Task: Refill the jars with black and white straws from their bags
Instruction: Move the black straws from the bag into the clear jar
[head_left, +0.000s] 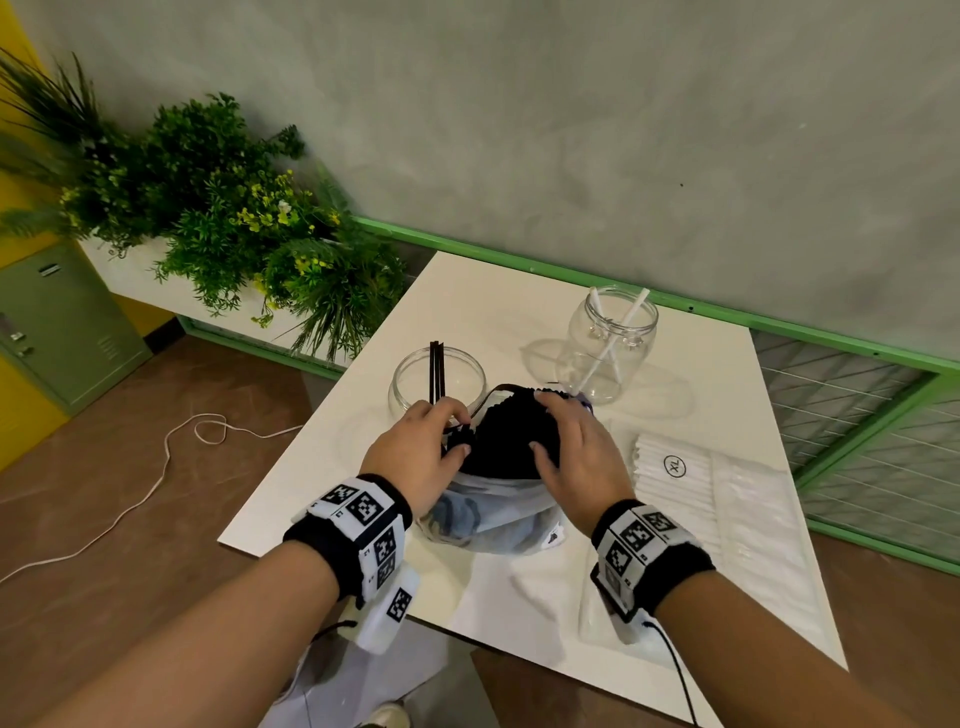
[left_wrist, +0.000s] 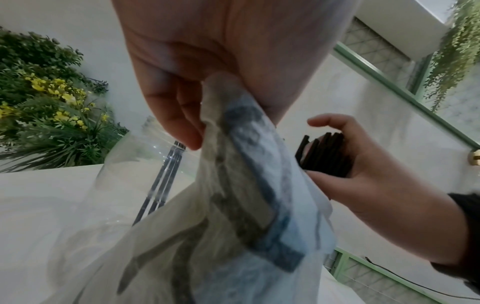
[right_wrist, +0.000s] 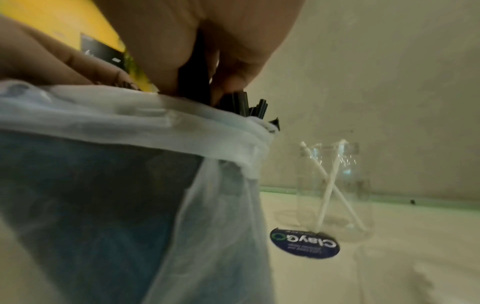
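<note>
A translucent plastic bag stands near the table's front, and a thick bundle of black straws sticks out of its mouth. My left hand pinches the bag's rim on the left side. My right hand curls over the bundle's top and grips the black straws, fingers on the far side and thumb on the near side. Just behind the left hand is a clear jar holding a few black straws. A second clear jar at the back right holds two crossed white straws.
A flat packet of white straws marked XL lies at the right of the white table. A round blue label lies by the white-straw jar. Green plants stand off the table's left, and a green rail runs behind it.
</note>
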